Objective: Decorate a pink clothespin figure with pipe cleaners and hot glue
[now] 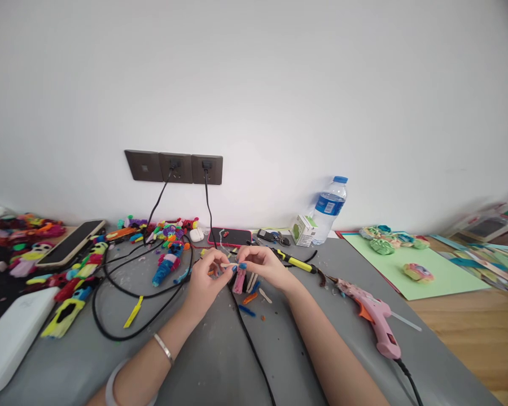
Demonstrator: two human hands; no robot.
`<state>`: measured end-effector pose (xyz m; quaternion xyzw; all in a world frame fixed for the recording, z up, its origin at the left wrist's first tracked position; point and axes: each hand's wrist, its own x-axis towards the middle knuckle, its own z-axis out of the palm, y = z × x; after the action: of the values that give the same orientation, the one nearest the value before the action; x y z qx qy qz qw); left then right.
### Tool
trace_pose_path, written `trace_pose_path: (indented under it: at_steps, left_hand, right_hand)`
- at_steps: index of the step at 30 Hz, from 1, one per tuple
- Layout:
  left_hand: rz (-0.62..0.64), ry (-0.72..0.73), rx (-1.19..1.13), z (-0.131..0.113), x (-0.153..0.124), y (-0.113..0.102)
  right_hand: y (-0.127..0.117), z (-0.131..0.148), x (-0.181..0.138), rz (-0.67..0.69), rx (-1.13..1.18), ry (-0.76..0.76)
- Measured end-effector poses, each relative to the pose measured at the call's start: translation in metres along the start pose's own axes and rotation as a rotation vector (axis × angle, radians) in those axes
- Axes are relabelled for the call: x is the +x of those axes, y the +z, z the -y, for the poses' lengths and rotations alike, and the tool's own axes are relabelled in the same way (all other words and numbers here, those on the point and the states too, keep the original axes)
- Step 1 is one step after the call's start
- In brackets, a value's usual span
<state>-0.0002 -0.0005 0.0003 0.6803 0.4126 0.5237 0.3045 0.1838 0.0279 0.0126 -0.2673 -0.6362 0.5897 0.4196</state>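
Note:
My left hand (208,282) and my right hand (266,267) meet over the middle of the grey table. The fingertips of both pinch a short, thin, pale strip (227,264), perhaps a piece of fuzzy pipe cleaner. Blue shows at the fingertips. Just below my hands lie a pink fuzzy piece (239,282), an orange piece (249,299), a dark blue piece (246,310) and a cream piece (265,295). A blue fuzzy pipe-cleaner figure (167,263) rests left of my left hand.
A pink glue gun (375,321) lies at the right, near a yellow-and-black tool (300,264). Black cables (105,316) loop across the table from wall sockets (173,167). A water bottle (329,208) leans against the wall. Phones, fuzzy figures and a white case (19,338) occupy the left.

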Motion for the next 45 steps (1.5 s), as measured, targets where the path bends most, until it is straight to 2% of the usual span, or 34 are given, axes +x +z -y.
trace_pose_path:
  at_steps: [45]
  left_hand:
    - [0.003, 0.004, -0.01, 0.0005, -0.0007, 0.0011]
  right_hand:
    - [-0.0012, -0.0008, -0.0001, 0.006, 0.019, -0.011]
